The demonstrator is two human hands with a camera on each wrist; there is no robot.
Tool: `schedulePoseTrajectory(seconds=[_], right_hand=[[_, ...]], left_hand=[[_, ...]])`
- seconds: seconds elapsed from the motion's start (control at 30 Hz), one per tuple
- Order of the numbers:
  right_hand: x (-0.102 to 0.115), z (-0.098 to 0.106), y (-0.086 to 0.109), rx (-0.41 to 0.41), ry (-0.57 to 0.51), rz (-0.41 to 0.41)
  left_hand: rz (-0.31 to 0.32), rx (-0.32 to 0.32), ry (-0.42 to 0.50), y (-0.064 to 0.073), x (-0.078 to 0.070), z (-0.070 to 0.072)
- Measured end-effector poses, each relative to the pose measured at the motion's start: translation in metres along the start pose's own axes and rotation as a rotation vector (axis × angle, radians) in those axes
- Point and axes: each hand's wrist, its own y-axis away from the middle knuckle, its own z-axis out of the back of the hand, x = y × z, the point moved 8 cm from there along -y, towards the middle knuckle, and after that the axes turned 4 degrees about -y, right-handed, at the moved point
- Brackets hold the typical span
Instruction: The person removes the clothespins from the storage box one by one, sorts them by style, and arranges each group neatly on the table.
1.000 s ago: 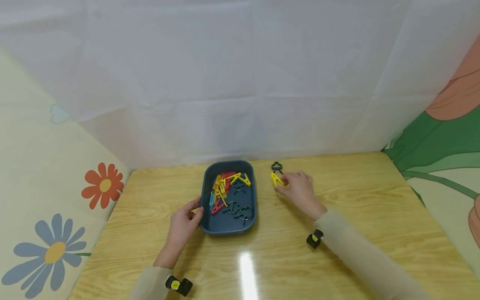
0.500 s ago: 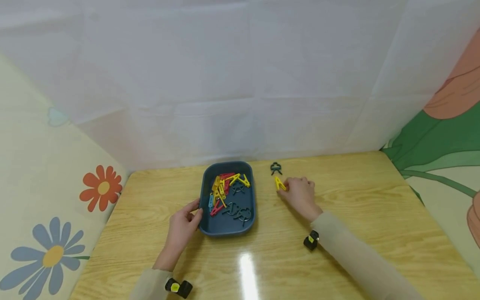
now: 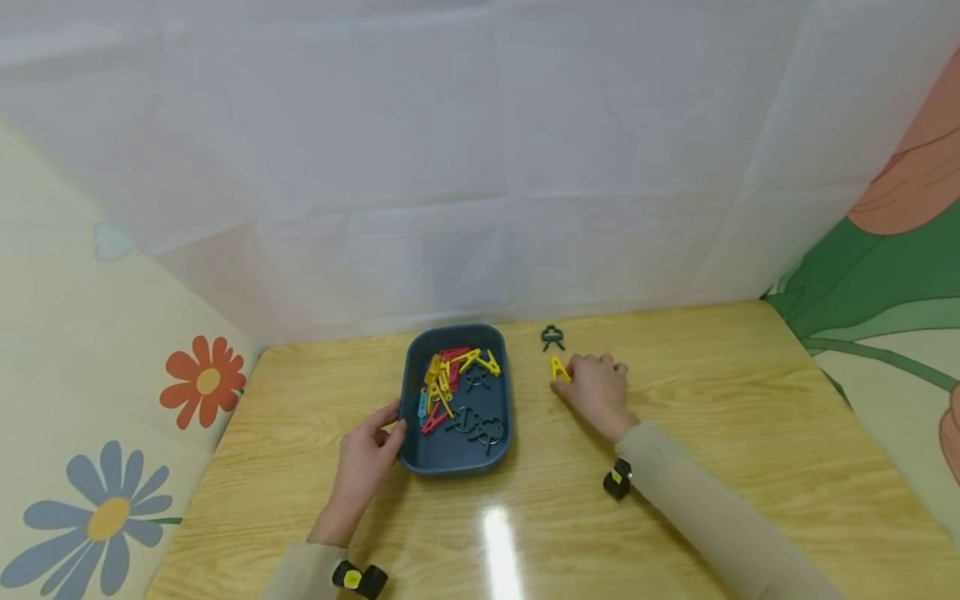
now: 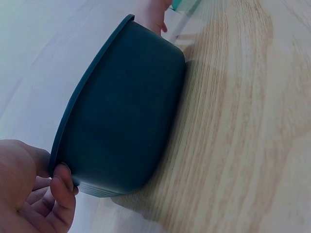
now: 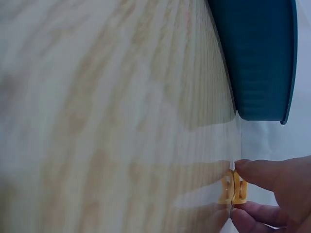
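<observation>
My left hand [image 3: 365,450] grips the left rim of a dark blue rectangular tray [image 3: 450,457]. In the left wrist view, thumb and fingers of that hand [image 4: 29,189] pinch the rim of the tray [image 4: 121,107]. To the right of the tray, my right hand [image 3: 600,393] pinches a yellow clothes peg [image 3: 560,369] at the tabletop. The right wrist view has the yellow peg [image 5: 239,188] standing on the wood between thumb and fingers. Just behind it lies a dark green clip [image 3: 552,337] with two spread legs.
Inside the tray lie yellow pegs [image 3: 442,382], red pegs [image 3: 435,418], a light blue peg [image 3: 423,405] and dark green clips [image 3: 490,431]. A white sheet [image 3: 375,250] hangs behind the wooden table [image 3: 720,392]. Flower-patterned walls flank both sides.
My right hand has brought the yellow peg slightly toward me and to the right, away from the dark green clip, and turned it more upright. The left hand stays on the rim.
</observation>
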Motion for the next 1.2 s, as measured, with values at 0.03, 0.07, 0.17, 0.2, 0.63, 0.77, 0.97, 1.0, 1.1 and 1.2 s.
schedulePoseTrajectory(seconds=[0.03,0.07,0.17,0.2,0.63,0.77,0.97,1.0,1.1,1.2], right_hand=[[-0.0002,-0.0004,-0.0001,0.001,0.0,-0.001],[-0.0004,-0.0006,-0.0001,0.002,-0.001,0.0],[-0.0004,-0.0011,-0.0003,0.001,0.002,0.001],[-0.0003,-0.0011,-0.0004,-0.001,0.003,0.003],[0.001,-0.0036,-0.0023,-0.016,0.04,0.025],[0.0018,-0.0033,-0.0026,-0.012,0.035,0.021],[0.0021,-0.0041,-0.0033,-0.009,0.034,0.018],[0.0021,-0.0037,-0.0034,-0.011,0.033,0.018],[0.0024,-0.0018,-0.0033,-0.019,0.031,0.02],[0.0043,0.0025,-0.0027,-0.033,0.033,0.029]], left_hand=[[0.001,0.0,0.001,0.0,0.0005,-0.0003],[0.002,-0.001,0.003,-0.0001,0.0009,-0.0006],[0.005,-0.001,0.006,-0.0001,0.0018,-0.0011],[0.005,-0.001,0.007,0.0001,0.0019,-0.0011],[0.005,-0.002,0.01,0.0015,0.003,-0.0015],[0.003,-0.004,0.01,0.0017,0.0031,-0.0012],[-0.003,-0.006,0.005,0.0021,0.0011,0.0],[-0.003,-0.006,0.004,0.002,0.0009,0.0002],[-0.002,-0.005,0.005,0.0013,0.0005,0.0002],[0.001,-0.006,0.008,0.0,0.0007,0.0001]])
